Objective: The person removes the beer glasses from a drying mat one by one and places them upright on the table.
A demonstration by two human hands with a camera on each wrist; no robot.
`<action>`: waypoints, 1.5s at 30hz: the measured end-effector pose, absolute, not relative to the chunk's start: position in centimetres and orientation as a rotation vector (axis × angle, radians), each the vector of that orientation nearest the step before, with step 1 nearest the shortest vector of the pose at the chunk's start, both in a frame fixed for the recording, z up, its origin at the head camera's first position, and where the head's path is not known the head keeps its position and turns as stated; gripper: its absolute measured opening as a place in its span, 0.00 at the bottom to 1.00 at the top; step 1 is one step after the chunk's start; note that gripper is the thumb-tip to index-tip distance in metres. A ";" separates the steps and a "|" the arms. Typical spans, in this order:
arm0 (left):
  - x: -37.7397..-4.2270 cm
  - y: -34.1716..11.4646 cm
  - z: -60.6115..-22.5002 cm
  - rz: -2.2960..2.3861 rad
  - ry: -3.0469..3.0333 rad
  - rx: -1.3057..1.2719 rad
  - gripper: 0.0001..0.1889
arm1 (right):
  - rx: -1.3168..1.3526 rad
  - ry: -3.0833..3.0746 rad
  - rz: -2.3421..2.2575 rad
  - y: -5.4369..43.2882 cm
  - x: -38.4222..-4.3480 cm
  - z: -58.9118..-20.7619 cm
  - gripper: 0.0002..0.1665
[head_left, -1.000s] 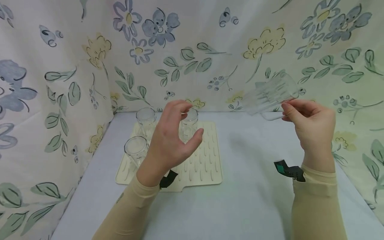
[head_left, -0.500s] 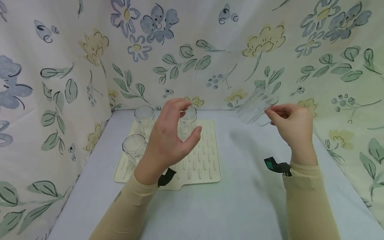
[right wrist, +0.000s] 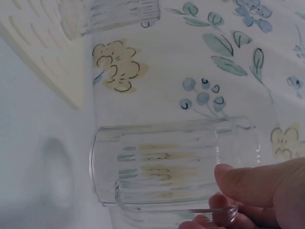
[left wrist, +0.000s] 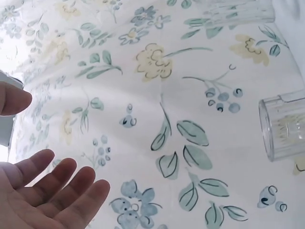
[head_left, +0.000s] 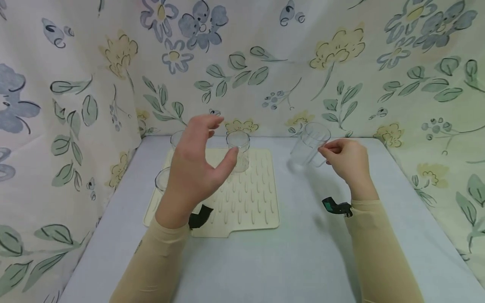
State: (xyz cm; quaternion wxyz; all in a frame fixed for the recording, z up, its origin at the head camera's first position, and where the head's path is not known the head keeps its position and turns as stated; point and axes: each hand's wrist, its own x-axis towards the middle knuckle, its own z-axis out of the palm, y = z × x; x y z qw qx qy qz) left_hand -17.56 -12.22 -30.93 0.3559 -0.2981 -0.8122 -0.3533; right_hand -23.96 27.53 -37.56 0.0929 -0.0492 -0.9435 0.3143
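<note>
**Mug [head_left: 311, 144] pinched near the tabletop's [head_left: 303, 261] far edge**

The mat [head_left: 250, 206] lies toward the tabletop's far left corner. Two glasses, a nearer glass [head_left: 162, 180] and a farther glass [head_left: 176, 137], show partly behind your left grip [head_left: 193, 168], which is spread and relaxed, holding nothing. A third glass [head_left: 239, 152] stands near the mat's far edge. Farther right, your right grip [head_left: 345, 163] pinches the tilted mug by its handle [right wrist: 157, 211]; whether its base touches down, you cannot tell.

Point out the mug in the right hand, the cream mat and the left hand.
Mug [right wrist: 167, 160]: right wrist view, on its side wall.
Cream mat [head_left: 251, 208]: head view, on its bare ridged top.
Left hand [head_left: 191, 172]: head view, mid-hand.
</note>
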 end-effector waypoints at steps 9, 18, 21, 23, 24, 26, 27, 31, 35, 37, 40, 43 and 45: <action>-17.1 -15.8 -29.4 -0.967 -2.068 -0.601 0.30 | -0.143 -2.843 0.945 27.7 -24.9 -38.9 0.21; -16.8 -19.9 -28.1 -1.029 -2.022 -0.412 0.27 | -0.133 -2.861 0.922 27.9 -25.3 -39.6 0.21; -16.9 -21.6 -28.0 -1.051 -2.040 -0.312 0.26 | -0.127 -2.868 0.922 27.8 -25.4 -39.8 0.22; -17.1 -22.7 -28.0 -1.086 -2.052 -0.250 0.25 | -0.125 -2.873 0.926 27.7 -25.4 -39.9 0.22; -17.2 -23.2 -28.1 -1.115 -2.048 -0.223 0.25 | -0.122 -2.875 0.924 27.7 -25.4 -39.9 0.22; -17.5 -24.2 -28.3 -1.149 -2.054 -0.181 0.24 | -0.116 -2.879 0.921 27.6 -25.4 -39.9 0.22; -17.7 -24.6 -28.4 -1.162 -2.063 -0.156 0.23 | -0.112 -2.881 0.920 27.6 -25.4 -40.0 0.23; -18.7 -26.2 -29.0 -1.170 -2.145 -0.076 0.19 | -0.101 -2.900 0.895 27.6 -25.5 -40.1 0.24; -19.8 -27.7 -29.9 -1.157 -2.262 0.053 0.20 | -0.099 -2.919 0.890 27.6 -25.5 -40.2 0.24; -20.4 -28.5 -30.5 -1.164 -2.305 0.116 0.22 | -0.095 -2.926 0.892 27.6 -25.6 -40.4 0.24; -21.3 -29.5 -31.5 -1.212 -2.343 0.179 0.23 | -0.086 -2.930 0.894 27.5 -25.7 -40.5 0.24; -22.5 -30.4 -32.6 -1.315 -2.376 0.236 0.24 | -0.083 -2.936 0.898 27.4 -25.7 -40.6 0.24; -23.4 -31.0 -33.5 -1.397 -2.399 0.281 0.25 | -0.083 -2.946 0.904 27.3 -25.8 -40.6 0.24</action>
